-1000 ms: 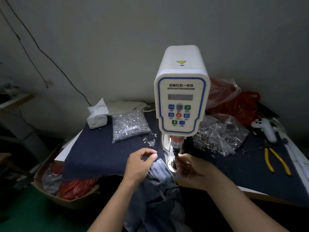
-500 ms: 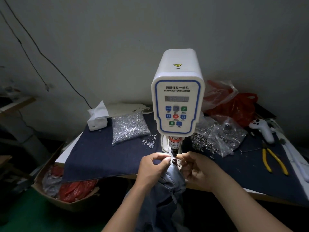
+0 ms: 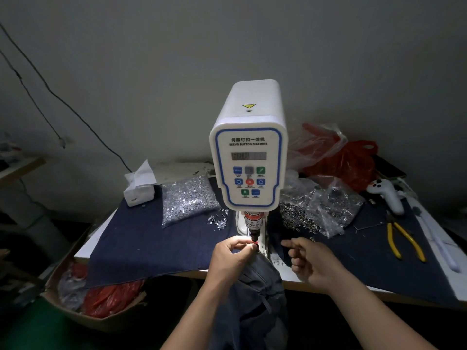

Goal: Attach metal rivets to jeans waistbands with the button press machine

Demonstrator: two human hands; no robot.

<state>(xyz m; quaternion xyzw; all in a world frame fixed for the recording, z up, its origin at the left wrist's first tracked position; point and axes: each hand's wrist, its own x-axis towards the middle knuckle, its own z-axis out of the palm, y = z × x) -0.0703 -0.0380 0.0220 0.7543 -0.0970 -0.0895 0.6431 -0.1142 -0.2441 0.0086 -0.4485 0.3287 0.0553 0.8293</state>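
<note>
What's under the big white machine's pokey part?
Under the white machine, the left hand pinches the jeans at the punch tip. Fingers and cloth cover whatever rivet or die sits beneath.

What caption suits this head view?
Left hand holds jeans under the button press machine; right hand hovers beside.

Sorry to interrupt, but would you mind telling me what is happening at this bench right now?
A person is working at the white servo button machine on a table covered with dark blue cloth. The left hand pinches the waistband of a pair of grey-blue jeans right under the machine's press head, fingertips very close to it. The right hand is off the jeans, loosely curled beside the machine, towards the clear bag of dark metal rivets. Whether a rivet is seated cannot be seen.
</note>
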